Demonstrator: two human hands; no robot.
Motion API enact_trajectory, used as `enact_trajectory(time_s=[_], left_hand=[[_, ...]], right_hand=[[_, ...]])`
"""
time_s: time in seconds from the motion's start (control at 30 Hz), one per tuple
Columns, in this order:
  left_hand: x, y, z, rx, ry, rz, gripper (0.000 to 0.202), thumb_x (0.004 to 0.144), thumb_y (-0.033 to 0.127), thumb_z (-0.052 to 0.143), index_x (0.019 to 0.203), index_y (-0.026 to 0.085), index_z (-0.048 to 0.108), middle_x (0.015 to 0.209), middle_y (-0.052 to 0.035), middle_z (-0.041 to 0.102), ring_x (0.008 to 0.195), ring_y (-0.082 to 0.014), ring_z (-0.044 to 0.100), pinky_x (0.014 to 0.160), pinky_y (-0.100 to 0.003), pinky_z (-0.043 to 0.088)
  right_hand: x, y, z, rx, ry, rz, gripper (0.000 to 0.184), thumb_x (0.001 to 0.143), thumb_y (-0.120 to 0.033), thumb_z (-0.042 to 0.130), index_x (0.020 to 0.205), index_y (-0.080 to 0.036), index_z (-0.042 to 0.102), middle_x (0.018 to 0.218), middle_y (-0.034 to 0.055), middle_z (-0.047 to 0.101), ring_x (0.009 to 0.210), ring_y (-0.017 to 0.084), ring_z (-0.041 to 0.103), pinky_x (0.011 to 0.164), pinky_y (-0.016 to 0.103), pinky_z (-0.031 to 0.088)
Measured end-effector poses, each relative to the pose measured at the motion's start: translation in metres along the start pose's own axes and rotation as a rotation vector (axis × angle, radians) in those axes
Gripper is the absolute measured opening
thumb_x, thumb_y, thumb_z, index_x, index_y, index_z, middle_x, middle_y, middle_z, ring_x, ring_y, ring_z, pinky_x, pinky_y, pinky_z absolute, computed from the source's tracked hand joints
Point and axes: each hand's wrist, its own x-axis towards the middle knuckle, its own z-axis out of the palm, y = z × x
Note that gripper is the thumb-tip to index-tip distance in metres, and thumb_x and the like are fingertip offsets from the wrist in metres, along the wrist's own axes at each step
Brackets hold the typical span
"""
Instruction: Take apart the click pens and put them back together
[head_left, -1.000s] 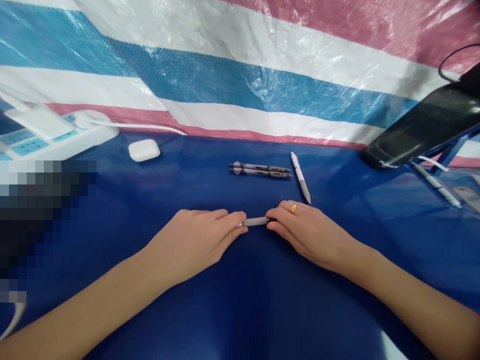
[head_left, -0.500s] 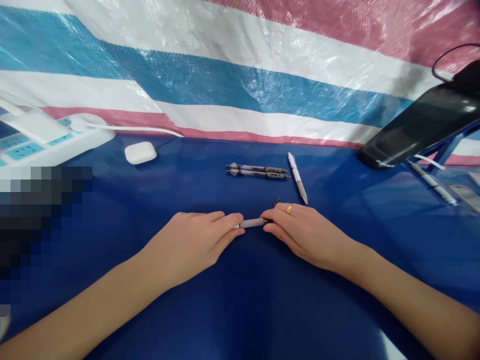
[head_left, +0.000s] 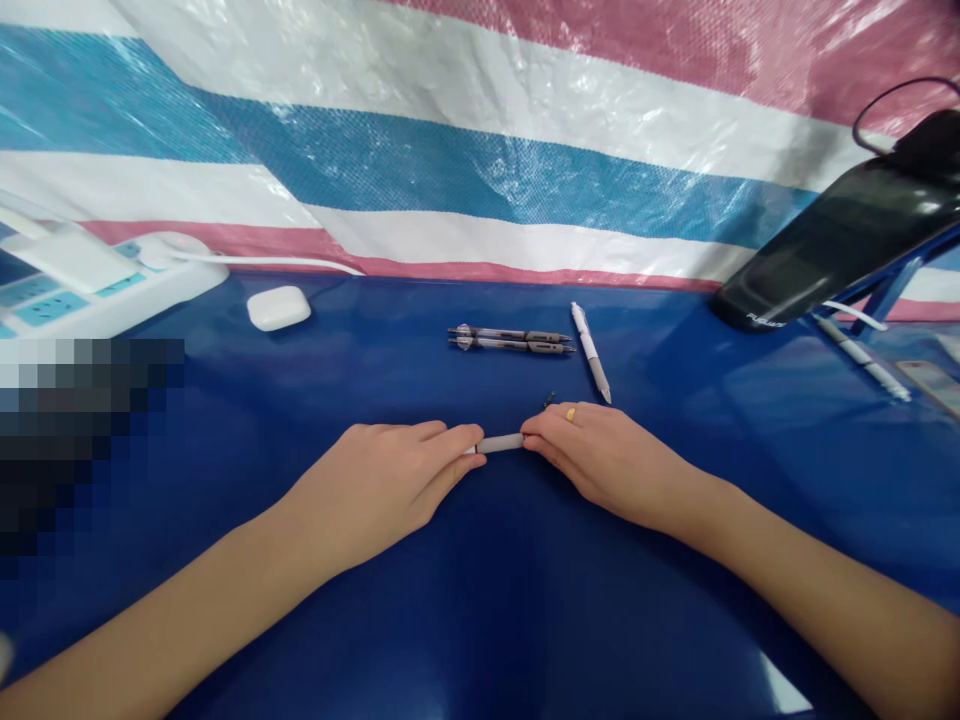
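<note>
The left hand (head_left: 367,492) has its fingers (head_left: 454,442) nearly closed, and the right hand (head_left: 609,465) has its fingers (head_left: 541,432) nearly closed too. Together they hold a short grey tube (head_left: 499,443), one end in each hand, and it looks like a piece of a pen barrel. The tube lies level between the two hands, near the middle of the blue counter (head_left: 480,620). I cannot tell if it touches the surface. A tiny dark piece (head_left: 549,399) lies just above the right fingers, and a gold ring (head_left: 571,414) sits on one finger of this hand.

Farther out, toward the back edge of the counter, two slim pens (head_left: 510,340) lie side by side, and a white pen (head_left: 590,352) lies slanted just to their right. Near the back left corner there is a white earbud case (head_left: 278,308), beside a white power strip (head_left: 112,292) with a plug adapter (head_left: 67,256) in it. At the right side, a glossy black device (head_left: 840,230) stands over another white pen (head_left: 862,360). A striped plastic sheet (head_left: 450,160) in blue, white and red hangs behind the counter.
</note>
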Motion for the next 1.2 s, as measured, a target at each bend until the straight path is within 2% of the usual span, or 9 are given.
enact_trajectory(time_s=[0.2,0.37,0.47,0.7,1.03,1.2], left_hand=[[0.0002,0.0012,-0.0005,0.005,-0.020,0.004,0.030,0.096,0.043,0.031,0.111,0.034,0.055,0.085,0.0056,0.067,0.074,-0.0146,0.067,0.058,-0.025,0.044],[0.0004,0.0014,-0.0010,0.006,0.002,0.008,0.030,0.096,0.042,0.031,0.110,0.033,0.055,0.085,0.0058,0.067,0.073,-0.0139,0.067,0.057,-0.025,0.043],[0.0000,0.0012,-0.0007,0.017,-0.007,0.013,0.030,0.096,0.043,0.032,0.111,0.034,0.056,0.085,0.0057,0.067,0.074,-0.0139,0.067,0.058,-0.025,0.043],[-0.0009,0.0001,-0.0002,0.018,-0.001,0.005,0.030,0.096,0.043,0.031,0.111,0.034,0.055,0.087,0.0063,0.068,0.075,-0.0146,0.067,0.057,-0.025,0.043],[0.0005,0.0007,0.0001,0.050,0.022,-0.002,0.030,0.096,0.042,0.033,0.114,0.032,0.055,0.085,0.0049,0.068,0.074,-0.0141,0.067,0.057,-0.025,0.042],[-0.0011,-0.0015,0.0010,0.110,0.083,0.028,0.033,0.096,0.040,0.034,0.127,0.036,0.045,0.081,0.0052,0.065,0.070,-0.0136,0.065,0.056,-0.024,0.041]], right_hand=[[0.0002,0.0005,0.0011,0.015,0.009,0.031,0.009,0.096,-0.027,0.045,0.095,-0.020,0.051,0.081,-0.0015,0.058,0.071,0.016,0.057,0.062,0.029,0.040],[0.0007,-0.0005,-0.0024,0.025,0.000,0.011,0.020,0.099,-0.031,0.037,0.107,-0.020,0.053,0.089,0.0004,0.060,0.080,0.018,0.058,0.070,0.031,0.042],[0.0010,0.0007,0.0000,-0.003,-0.006,-0.010,0.025,0.100,-0.029,0.033,0.103,-0.019,0.055,0.087,0.0011,0.060,0.080,0.018,0.058,0.075,0.033,0.043],[-0.0014,0.0014,0.0024,0.016,0.025,0.039,0.007,0.096,-0.023,0.045,0.097,-0.019,0.050,0.084,-0.0009,0.057,0.072,0.016,0.057,0.062,0.029,0.040],[-0.0014,-0.0026,-0.0043,0.016,0.017,0.028,0.016,0.096,-0.020,0.039,0.098,-0.015,0.054,0.085,0.0033,0.057,0.074,0.016,0.055,0.067,0.030,0.041],[-0.0026,-0.0014,-0.0022,0.016,0.048,0.033,0.018,0.096,-0.019,0.038,0.103,-0.017,0.054,0.087,0.0041,0.057,0.076,0.016,0.056,0.068,0.030,0.042]])
